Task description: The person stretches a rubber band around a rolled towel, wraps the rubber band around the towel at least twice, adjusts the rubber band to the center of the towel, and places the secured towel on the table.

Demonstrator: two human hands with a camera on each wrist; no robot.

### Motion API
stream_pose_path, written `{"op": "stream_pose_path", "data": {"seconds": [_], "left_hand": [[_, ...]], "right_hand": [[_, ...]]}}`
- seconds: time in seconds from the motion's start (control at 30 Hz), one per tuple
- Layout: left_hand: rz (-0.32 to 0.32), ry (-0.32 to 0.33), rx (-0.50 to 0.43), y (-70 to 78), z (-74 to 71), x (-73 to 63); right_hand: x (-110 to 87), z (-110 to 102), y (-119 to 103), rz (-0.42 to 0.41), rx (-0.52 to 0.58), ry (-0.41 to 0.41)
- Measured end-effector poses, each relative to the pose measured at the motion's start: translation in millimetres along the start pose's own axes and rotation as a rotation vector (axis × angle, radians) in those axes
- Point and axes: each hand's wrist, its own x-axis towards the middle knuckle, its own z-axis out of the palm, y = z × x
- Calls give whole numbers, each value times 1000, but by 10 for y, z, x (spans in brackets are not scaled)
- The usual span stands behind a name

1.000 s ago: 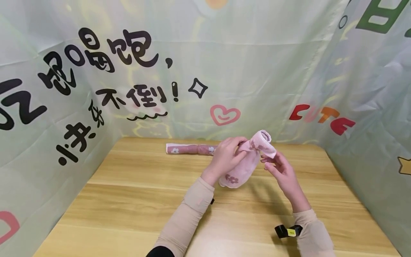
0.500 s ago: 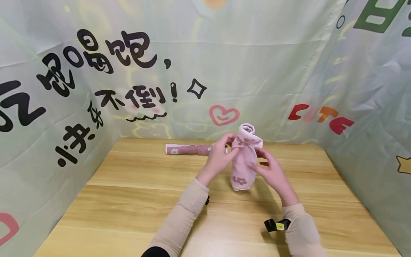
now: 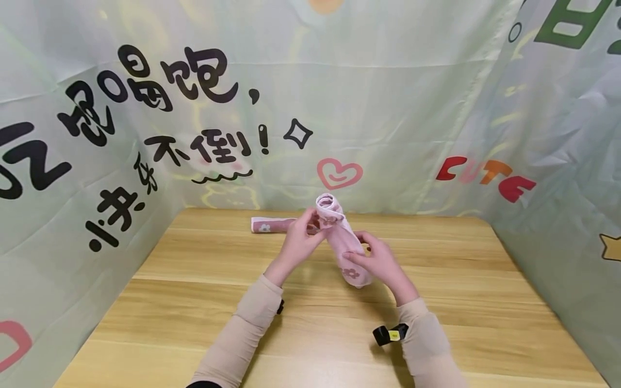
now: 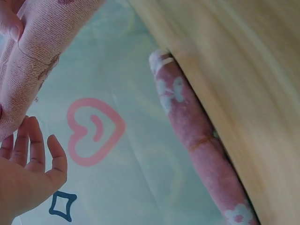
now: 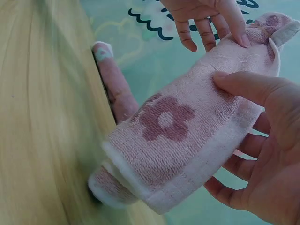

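The left hand (image 3: 299, 237) is set at the narrowed neck of a rolled pale pink terry towel (image 3: 341, 242), thumb in front and fingers behind, while its lower body is pinched by the right hand (image 3: 383, 264). The towel is held over the table's far half, tilted so that its curled top is leaned left; whether its lower end is rested on the wood cannot be told. It can be judged light, soft and unbreakable, with good grip from the looped pile; it is best taken at the neck and around the body, since loose edges might be unrolled by a careless tug. Just behind the left hand, a darker pink rolled towel (image 3: 271, 225) is laid along the table's far edge, partly hidden. Beyond the wooden table (image 3: 194, 302), further reach is limited by a printed fabric backdrop (image 3: 398, 108).
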Motion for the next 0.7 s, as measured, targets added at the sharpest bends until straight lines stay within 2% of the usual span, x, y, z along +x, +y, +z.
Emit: {"op": "stream_pose_path", "data": {"seconds": [0.17,0.27,0.53,0.7], "left_hand": [[-26,3,-22,-69,-34,-46],[-43,-18,-8,-113,-42,-75],[-158,-170,17,-228,-65,-197],[-167,-222,-9,-254,-112,-210]], "right_hand": [[22,58,21,-3,15,-21],[14,60,31,-3,-13,-37],[-21,34,102,-21,-54,-28],[-38,8,140,12,-60,-7]]}}
